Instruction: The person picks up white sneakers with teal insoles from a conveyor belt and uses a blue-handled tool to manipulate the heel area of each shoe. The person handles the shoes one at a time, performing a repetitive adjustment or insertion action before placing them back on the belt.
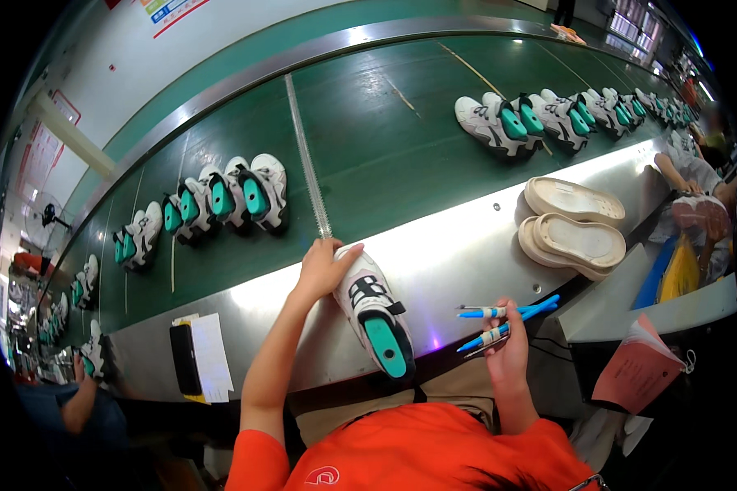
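Head view: left hand (326,268) pinches the white shoe (374,304) at 12 o'clock; brace firmly. Right hand (509,344) grips blue pen-like tools (535,311) at 3 o'clock; separate tips.

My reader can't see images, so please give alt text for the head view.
A person's left grip holds a white shoe with a teal insert at a metal ledge; the right grip holds blue pen-like tools. Beyond, similar shoes line a green belt.

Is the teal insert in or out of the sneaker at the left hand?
In: the teal insert sits within the ankle opening of the white sneaker at the left hand, its round hole showing.
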Demonstrator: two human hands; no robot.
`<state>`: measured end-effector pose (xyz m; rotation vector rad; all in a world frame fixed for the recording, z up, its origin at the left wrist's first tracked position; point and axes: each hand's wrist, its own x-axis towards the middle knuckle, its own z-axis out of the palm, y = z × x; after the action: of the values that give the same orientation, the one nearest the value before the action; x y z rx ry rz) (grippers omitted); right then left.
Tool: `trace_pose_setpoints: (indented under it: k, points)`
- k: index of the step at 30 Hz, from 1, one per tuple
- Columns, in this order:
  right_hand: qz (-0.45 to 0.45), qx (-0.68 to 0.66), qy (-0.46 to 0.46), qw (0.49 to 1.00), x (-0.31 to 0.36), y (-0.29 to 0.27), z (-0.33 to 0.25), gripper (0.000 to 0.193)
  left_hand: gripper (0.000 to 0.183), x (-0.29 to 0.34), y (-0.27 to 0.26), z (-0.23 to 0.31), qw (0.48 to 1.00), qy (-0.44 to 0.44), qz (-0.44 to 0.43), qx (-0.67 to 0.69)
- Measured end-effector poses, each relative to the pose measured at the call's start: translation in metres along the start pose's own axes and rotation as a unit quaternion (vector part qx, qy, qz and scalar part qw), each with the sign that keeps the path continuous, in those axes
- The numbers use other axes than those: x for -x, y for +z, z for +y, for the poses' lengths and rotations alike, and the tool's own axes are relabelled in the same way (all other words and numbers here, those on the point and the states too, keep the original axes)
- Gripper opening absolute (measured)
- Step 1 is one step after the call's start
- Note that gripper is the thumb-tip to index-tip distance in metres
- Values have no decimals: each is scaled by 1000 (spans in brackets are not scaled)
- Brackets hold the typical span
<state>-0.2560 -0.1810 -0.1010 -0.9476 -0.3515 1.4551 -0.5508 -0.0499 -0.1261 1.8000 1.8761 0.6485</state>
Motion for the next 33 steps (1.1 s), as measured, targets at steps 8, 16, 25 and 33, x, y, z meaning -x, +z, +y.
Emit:
trace_pose_setpoints:
  k: [8,16,25,33]
  points:
    - [-21,-14,-61,998,-2,6,10,23,60,13,14,-10,998,-9,53,42]
    - [-22,83,-238,967,14,47,10,32,35,67,-32,67,917,26,-1,399]
    - [-18,126,-504,854,33,69,2,44,35,134,-68,98,889,268,126,349]
    - [-176,130,-523,824,39,97,15,41,36,113,-61,83,888,267,138,349]
